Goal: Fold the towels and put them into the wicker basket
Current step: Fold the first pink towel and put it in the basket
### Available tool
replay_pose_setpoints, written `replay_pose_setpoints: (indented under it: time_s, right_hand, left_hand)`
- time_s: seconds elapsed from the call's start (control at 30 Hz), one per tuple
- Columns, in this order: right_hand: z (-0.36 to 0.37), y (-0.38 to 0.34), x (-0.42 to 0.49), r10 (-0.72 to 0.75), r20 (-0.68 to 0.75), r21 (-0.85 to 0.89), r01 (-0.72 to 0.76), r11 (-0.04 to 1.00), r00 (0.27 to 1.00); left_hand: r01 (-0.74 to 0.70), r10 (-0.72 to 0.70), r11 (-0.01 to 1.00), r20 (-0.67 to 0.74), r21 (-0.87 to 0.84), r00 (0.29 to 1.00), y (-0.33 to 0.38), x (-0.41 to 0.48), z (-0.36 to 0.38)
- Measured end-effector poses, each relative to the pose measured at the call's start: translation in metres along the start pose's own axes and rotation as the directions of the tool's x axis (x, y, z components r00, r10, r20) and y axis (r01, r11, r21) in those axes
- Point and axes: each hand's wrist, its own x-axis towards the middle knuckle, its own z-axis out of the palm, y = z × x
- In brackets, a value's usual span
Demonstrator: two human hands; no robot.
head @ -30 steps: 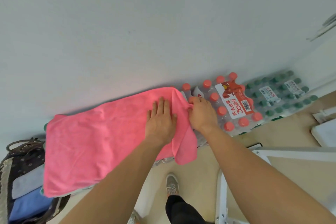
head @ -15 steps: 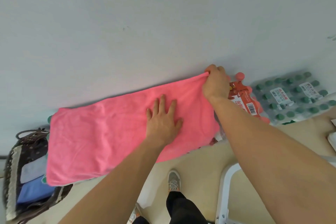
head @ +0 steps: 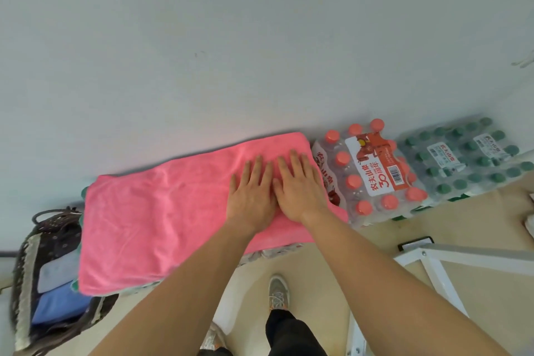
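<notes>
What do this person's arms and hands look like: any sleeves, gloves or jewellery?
The left hand and right hand are bare: no gloves, rings or watch show. The left forearm and right forearm are uncovered to the frame's edge, so no sleeve is in view. Below are a black trouser leg and a grey laced shoe.
</notes>
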Motion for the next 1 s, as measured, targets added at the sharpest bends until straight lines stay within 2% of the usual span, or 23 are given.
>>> replay_pose_setpoints:
  time_s: [0.07, 0.17, 0.37, 0.5, 0.63, 0.73, 0.83, 1.0]
  right_hand:
    - [-0.001, -0.006, 0.0, 0.032, 0.009, -0.022, -0.032, 0.999, 0.999]
    - [-0.005, -0.026, 0.002, 0.04, -0.05, -0.021, -0.041, 0.999, 0.998]
    - [0.007, -0.112, 0.001, -0.117, -0.052, -0.06, 0.114, 0.992, 0.992]
    - [0.03, -0.189, -0.011, -0.207, -0.012, -0.081, 0.205, 0.975, 0.978]
    - [0.057, -0.257, -0.026, -0.29, 0.019, -0.088, 0.29, 0.953, 0.957]
    - [0.073, -0.299, -0.036, -0.31, 0.009, -0.073, 0.31, 0.948, 0.951]
    - [0.086, -0.331, -0.043, -0.286, 0.0, -0.057, 0.285, 0.957, 0.958]
    - [0.107, -0.361, -0.052, -0.215, -0.013, -0.048, 0.214, 0.976, 0.977]
  left_hand:
    - [0.022, -0.022, 1.0, -0.006, -0.019, 1.0, -0.015, -0.009, -0.004]
    - [0.086, -0.086, 0.995, -0.003, -0.047, 0.996, -0.042, -0.026, -0.014]
    - [0.235, -0.237, 0.971, -0.052, -0.047, 0.97, -0.13, -0.065, -0.039]
    - [0.376, -0.38, 0.924, -0.055, -0.073, 0.923, -0.206, -0.099, -0.052]
    - [0.44, -0.45, 0.892, -0.096, -0.105, 0.888, -0.273, -0.124, -0.06]
    - [0.457, -0.474, 0.862, -0.031, -0.218, 0.88, -0.306, -0.128, -0.062]
    - [0.407, -0.451, 0.824, -0.022, -0.395, 0.892, -0.33, -0.122, -0.063]
    - [0.439, -0.516, 0.732, -0.004, -0.521, 0.856, -0.348, -0.101, -0.07]
